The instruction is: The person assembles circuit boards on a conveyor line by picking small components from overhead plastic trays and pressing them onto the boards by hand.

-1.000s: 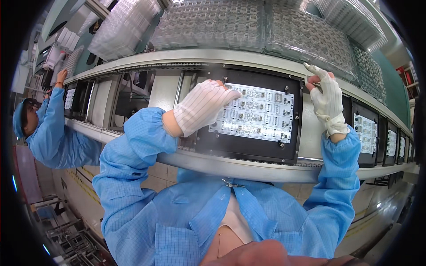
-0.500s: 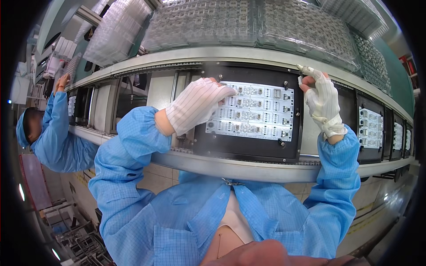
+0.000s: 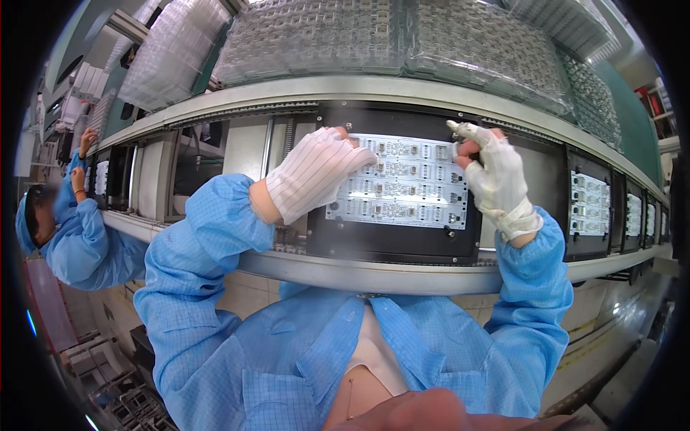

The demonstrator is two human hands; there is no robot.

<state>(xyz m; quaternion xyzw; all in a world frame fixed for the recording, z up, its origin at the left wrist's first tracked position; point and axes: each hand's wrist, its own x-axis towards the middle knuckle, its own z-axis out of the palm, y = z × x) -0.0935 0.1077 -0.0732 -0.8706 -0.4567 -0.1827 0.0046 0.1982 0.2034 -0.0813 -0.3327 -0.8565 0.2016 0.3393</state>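
Observation:
A white circuit board panel (image 3: 402, 190) with several rows of small components lies on a black carrier plate (image 3: 392, 245) in front of me. My left hand (image 3: 313, 174), in a white striped glove with some fingertips bare, is closed over the panel's upper left part. What its fingers hold, if anything, is hidden. My right hand (image 3: 494, 176), gloved likewise, is at the panel's upper right edge with bare thumb and fingertips bent together. One gloved finger sticks out toward the carrier's far edge. Anything between these fingertips is too small to make out.
Stacks of clear plastic trays (image 3: 309, 43) stand beyond the conveyor's far rail (image 3: 374, 87). The near rail (image 3: 374, 276) runs before my body. Another carrier with a board panel (image 3: 589, 205) sits to the right. A co-worker in blue (image 3: 90, 248) is at the far left.
My right hand has moved left onto the panel's upper right edge. The left hand stays over the panel's upper left. The co-worker's hands have moved apart.

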